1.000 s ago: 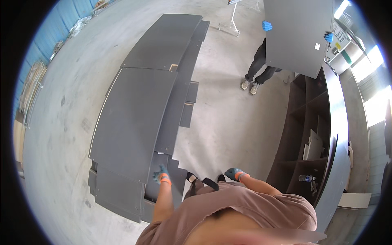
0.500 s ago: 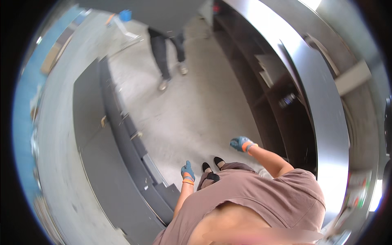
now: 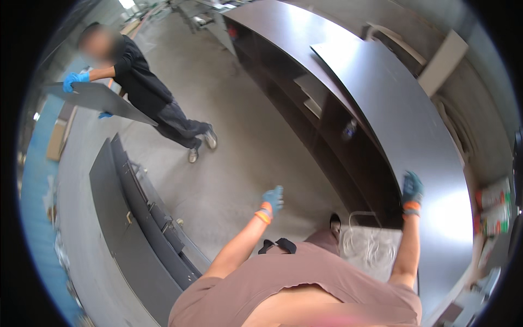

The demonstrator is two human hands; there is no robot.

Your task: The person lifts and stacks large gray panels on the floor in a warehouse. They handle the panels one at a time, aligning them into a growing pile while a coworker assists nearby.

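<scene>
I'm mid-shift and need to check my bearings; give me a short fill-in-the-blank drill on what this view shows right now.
1. The left hand and right hand wear gloves whose cuffs are coloured ____.
2. The co-worker holding a gray panel wears gloves coloured bright ____.
3. Of the person's own hands, the one nearer the long dark cabinet is the ____ one.
4. The stacked gray boards lie on the person's ____ side.

Missing words: orange; blue; right; left.
</scene>
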